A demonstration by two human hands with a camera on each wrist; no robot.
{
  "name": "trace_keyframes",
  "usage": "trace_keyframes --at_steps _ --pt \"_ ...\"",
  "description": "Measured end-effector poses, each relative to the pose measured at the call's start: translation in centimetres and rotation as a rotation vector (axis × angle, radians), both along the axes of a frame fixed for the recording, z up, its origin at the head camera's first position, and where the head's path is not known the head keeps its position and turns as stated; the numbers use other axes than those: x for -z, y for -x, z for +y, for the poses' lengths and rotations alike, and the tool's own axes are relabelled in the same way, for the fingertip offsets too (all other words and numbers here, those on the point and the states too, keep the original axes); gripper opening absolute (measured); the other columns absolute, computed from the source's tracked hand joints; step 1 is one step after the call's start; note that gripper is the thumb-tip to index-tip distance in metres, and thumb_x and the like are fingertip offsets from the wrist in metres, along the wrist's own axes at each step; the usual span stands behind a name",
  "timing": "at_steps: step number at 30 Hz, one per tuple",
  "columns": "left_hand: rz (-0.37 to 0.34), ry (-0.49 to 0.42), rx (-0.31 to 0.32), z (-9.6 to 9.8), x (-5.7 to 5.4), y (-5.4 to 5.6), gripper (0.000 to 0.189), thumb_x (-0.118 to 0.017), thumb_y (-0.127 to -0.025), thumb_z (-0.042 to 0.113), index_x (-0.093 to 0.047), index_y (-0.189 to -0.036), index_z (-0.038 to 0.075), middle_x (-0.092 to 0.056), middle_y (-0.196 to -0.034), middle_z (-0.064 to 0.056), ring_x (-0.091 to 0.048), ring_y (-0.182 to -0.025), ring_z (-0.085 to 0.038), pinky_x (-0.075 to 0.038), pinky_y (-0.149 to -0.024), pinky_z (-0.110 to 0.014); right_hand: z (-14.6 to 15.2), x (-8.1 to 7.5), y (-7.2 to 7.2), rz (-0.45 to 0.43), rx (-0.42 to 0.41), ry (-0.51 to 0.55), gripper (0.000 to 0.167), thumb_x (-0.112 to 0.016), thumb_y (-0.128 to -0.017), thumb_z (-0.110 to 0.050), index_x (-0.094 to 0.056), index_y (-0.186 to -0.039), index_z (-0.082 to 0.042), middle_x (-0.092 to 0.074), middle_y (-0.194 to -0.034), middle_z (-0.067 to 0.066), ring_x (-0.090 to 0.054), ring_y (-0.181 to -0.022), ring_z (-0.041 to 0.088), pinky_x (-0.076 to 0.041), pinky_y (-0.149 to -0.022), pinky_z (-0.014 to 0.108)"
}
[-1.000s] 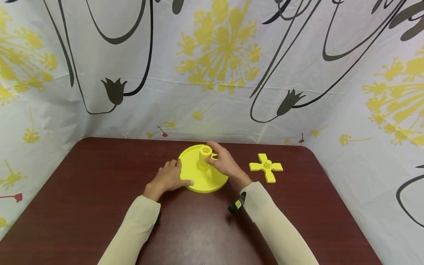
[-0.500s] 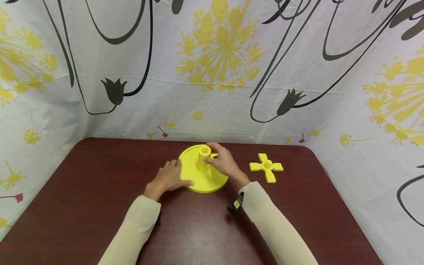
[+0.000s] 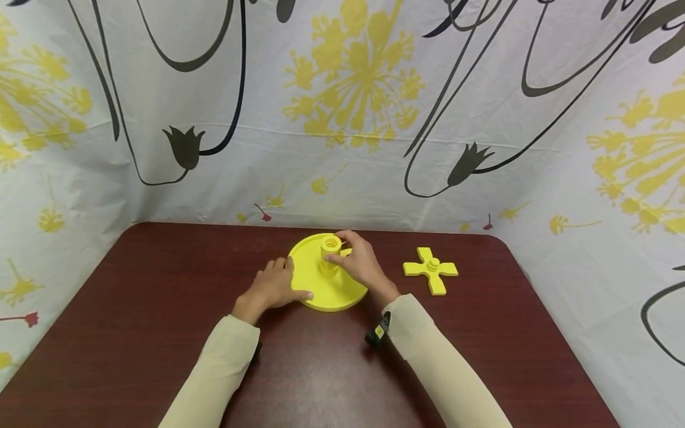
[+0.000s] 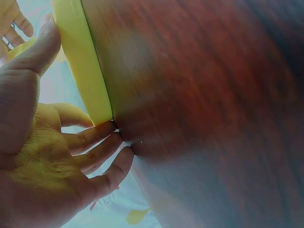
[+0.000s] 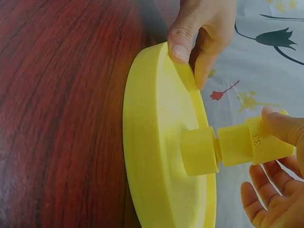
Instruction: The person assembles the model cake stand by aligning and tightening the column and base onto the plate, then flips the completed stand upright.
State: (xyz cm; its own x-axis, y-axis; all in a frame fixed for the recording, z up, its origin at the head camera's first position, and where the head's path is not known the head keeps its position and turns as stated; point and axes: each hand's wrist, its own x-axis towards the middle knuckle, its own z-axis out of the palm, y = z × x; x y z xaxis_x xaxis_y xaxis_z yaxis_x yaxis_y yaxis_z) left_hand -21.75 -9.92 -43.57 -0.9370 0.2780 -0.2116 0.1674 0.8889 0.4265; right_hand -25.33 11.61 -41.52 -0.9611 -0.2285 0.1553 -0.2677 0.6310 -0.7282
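A round yellow disc [image 3: 321, 291] with a raised rim lies on the dark red table [image 3: 134, 309]. My left hand [image 3: 275, 285] holds its left rim, thumb on top and fingertips against the edge [image 4: 85, 66] at the table. A short hub [image 5: 199, 151] stands at the disc's centre, and a yellow cylinder [image 5: 244, 142] marked 33 sits on it. My right hand [image 3: 350, 255] pinches that cylinder [image 3: 330, 248] between thumb and fingers. The yellow disc [image 5: 161, 142] fills the right wrist view. A flat yellow cross piece [image 3: 430, 270] lies untouched to the right.
A white cloth printed with yellow flowers and black stems [image 3: 342, 119] hangs round the back and both sides of the table. The table's rounded far right corner [image 3: 503, 244] lies just beyond the cross piece. Both forearms wear cream sleeves.
My right thumb has crept slightly left around the cylinder, and the right wrist has shifted a little toward me. The left hand, disc and cross piece have stayed put.
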Motion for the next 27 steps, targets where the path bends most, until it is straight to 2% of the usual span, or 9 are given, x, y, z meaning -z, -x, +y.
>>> trace_keyframes --at_steps 3,8,14,19,27 --pt "0.004 -0.001 0.004 0.0 0.1 0.0 0.106 -0.071 -0.085 0.056 -0.023 -0.152 -0.01 -0.035 -0.15 -0.029 -0.034 -0.138 -0.045 -0.031 -0.109 -0.061 0.2 -0.1 -0.1 -0.028 -0.016 0.034 0.059 -0.08 -0.085 -0.021 -0.055 -0.136 -0.005 -0.059 -0.133 0.012 -0.057 -0.121 0.032 -0.05 -0.097 0.045" --pt "0.006 -0.007 0.005 0.0 0.0 0.0 0.106 -0.071 -0.085 0.056 -0.023 -0.153 -0.009 -0.035 -0.15 -0.028 -0.034 -0.138 -0.044 -0.031 -0.109 -0.06 0.7 0.0 0.2 -0.076 -0.105 0.176 0.067 -0.077 -0.087 -0.013 -0.046 -0.146 -0.005 -0.05 -0.147 0.014 -0.046 -0.136 0.03 -0.041 -0.108 0.049" --pt "0.005 -0.01 0.005 -0.1 0.0 0.0 0.106 -0.071 -0.085 0.056 -0.023 -0.153 -0.009 -0.034 -0.151 -0.028 -0.033 -0.138 -0.044 -0.031 -0.109 -0.06 1.1 0.1 0.5 -0.114 -0.18 0.279 0.066 -0.071 -0.089 -0.001 -0.043 -0.148 -0.001 -0.046 -0.15 0.017 -0.041 -0.141 0.032 -0.036 -0.112 0.052" --pt "0.005 -0.009 0.006 -0.1 0.1 0.1 0.106 -0.071 -0.085 0.057 -0.023 -0.153 -0.009 -0.034 -0.151 -0.028 -0.033 -0.138 -0.044 -0.031 -0.11 -0.06 1.1 0.0 0.4 -0.142 -0.172 0.281 0.061 -0.069 -0.089 0.003 -0.045 -0.145 0.002 -0.05 -0.146 0.018 -0.046 -0.137 0.033 -0.038 -0.11 0.052" --pt "0.01 -0.007 0.002 -0.1 0.2 0.1 0.107 -0.072 -0.084 0.057 -0.024 -0.152 -0.01 -0.036 -0.149 -0.028 -0.035 -0.135 -0.044 -0.032 -0.109 -0.06 0.8 -0.1 0.3 -0.155 -0.115 0.26 0.055 -0.07 -0.089 0.002 -0.053 -0.141 -0.001 -0.059 -0.137 0.014 -0.056 -0.127 0.031 -0.045 -0.105 0.047"
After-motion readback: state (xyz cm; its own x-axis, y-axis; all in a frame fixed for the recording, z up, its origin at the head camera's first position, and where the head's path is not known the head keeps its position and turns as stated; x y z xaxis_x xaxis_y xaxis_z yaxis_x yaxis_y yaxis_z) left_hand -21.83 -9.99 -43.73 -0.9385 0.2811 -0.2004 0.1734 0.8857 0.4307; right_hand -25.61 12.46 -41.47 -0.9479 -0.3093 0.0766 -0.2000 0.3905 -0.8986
